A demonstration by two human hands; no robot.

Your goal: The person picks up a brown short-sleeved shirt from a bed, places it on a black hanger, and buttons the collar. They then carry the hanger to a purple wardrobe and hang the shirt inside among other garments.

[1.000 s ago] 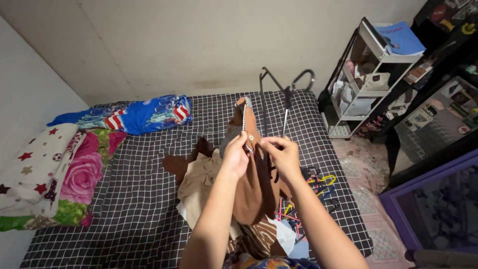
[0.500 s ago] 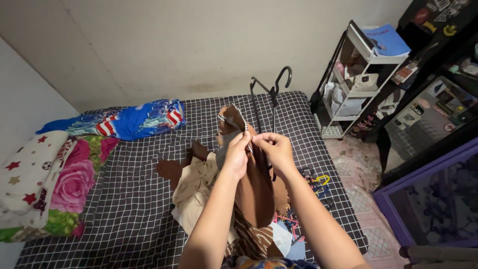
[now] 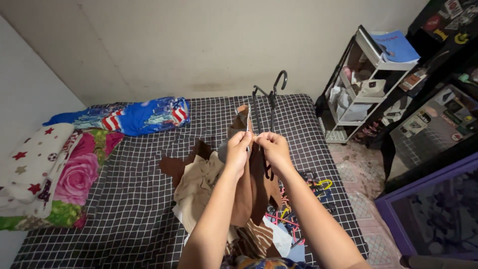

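Left hand (image 3: 238, 151) and right hand (image 3: 272, 148) pinching brown garment (image 3: 254, 184) on black hanger (image 3: 270, 97), above bed (image 3: 134, 199)

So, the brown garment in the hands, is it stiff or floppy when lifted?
Probably floppy: the brown garment hangs in soft folds below the left hand and right hand. Likely light, since fingertips alone hold it. The black hanger seems rigid and keeps its shape.

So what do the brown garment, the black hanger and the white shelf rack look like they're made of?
Brown garment: soft woven cloth, matte, since it drapes and folds limply below both hands.
Black hanger: thin and rigid with a curved hook; slightly glossy, so plastic or coated metal, I can't tell which.
White shelf rack: likely painted metal or plastic, with slim straight posts and flat tiers.
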